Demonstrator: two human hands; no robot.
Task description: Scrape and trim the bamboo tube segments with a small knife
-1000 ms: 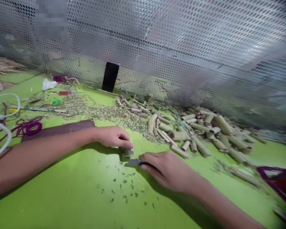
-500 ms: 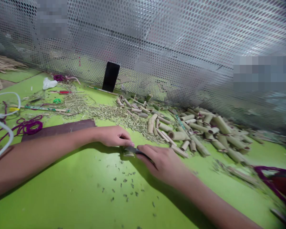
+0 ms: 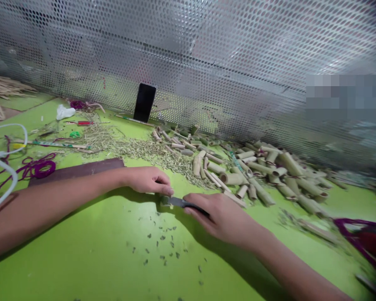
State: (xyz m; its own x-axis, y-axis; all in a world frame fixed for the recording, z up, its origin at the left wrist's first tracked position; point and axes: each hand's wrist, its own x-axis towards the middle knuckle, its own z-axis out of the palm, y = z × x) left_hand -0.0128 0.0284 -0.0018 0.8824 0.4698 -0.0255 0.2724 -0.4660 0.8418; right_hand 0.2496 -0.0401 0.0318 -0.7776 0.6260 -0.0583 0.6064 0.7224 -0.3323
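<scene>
My right hand [image 3: 221, 215] is wrapped round the dark handle of a knife [image 3: 178, 202], whose grey blade points left. Just left of the blade, my left hand [image 3: 150, 180] is closed in a pinch, its fingertips beside the blade tip. A small greenish piece [image 3: 163, 200], perhaps bamboo, sits under those fingertips by the blade; hand and shadow hide most of it. Dark shavings [image 3: 169, 242] lie scattered over the green table [image 3: 90, 263] below the hands.
Cut bamboo tubes [image 3: 235, 179] are heaped on the right, with pale chips [image 3: 150, 150] behind my hands. A phone [image 3: 145, 103] leans against the perforated metal screen [image 3: 188, 62]. Purple cord [image 3: 44, 168], a brown board [image 3: 87, 168], a red screwdriver [image 3: 86, 123] and white cable [image 3: 11, 171] are on the left.
The knife and my right hand have shifted slightly right, and the blade now lies more level. My left hand stays almost where it was, still pinched.
</scene>
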